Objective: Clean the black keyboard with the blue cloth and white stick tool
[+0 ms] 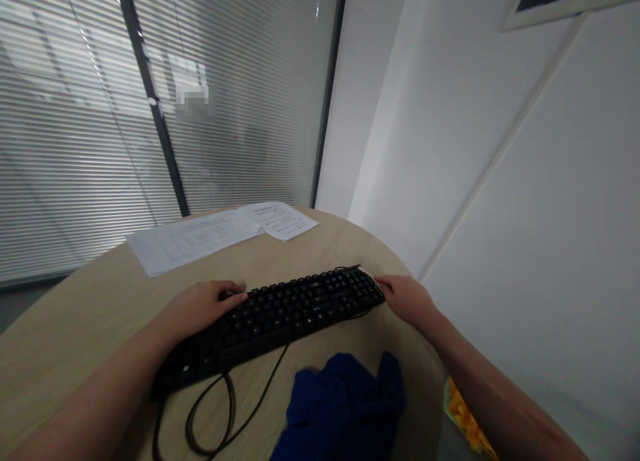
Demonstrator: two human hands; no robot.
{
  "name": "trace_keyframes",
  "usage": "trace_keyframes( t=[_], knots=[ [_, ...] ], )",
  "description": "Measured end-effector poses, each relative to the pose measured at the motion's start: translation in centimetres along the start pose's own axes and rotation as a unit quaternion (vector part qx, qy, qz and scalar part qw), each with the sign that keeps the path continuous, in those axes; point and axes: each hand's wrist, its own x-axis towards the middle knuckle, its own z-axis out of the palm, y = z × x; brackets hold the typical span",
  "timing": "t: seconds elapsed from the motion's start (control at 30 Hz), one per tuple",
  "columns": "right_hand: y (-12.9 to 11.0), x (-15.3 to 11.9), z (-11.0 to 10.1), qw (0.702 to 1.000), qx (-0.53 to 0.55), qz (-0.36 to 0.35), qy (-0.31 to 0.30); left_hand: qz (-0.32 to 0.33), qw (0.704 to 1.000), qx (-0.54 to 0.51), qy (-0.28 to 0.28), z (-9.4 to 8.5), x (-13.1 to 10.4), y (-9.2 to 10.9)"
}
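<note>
A black computer keyboard [300, 309] lies at a slant across the round wooden table, its right end farther from me. My left hand [203, 306] grips it near the left end, thumb over the top and fingers curled at the far edge. At the right end, my right hand [404, 297] is closed with its fingertips against the keyboard's edge. A small white patch shows beside those fingertips; I cannot make out what it is. The keyboard's black cable [231, 408] loops on the table in front. Nearer me lies a crumpled blue cloth [345, 404].
Printed paper sheets [200, 240] lie at the far side of the table [75, 334]. Behind it stands a glass partition with blinds [240, 134]. A white wall [525, 201] rises close on the right. Something yellow-orange [465, 414] shows below the table's right edge.
</note>
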Motion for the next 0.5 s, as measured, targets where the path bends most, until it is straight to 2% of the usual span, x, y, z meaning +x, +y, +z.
trace_keyframes(
  t=[0.17, 0.5],
  knots=[
    [-0.1, -1.2, 0.4, 1.000, -0.016, 0.016, -0.020, 0.009, 1.000, -0.006, 0.006, 0.1, 0.2, -0.3],
    [2.4, -7.5, 0.2, 0.998, -0.026, 0.034, -0.053, 0.013, 0.999, -0.025, 0.019, 0.6, 0.6, -0.7]
  ],
)
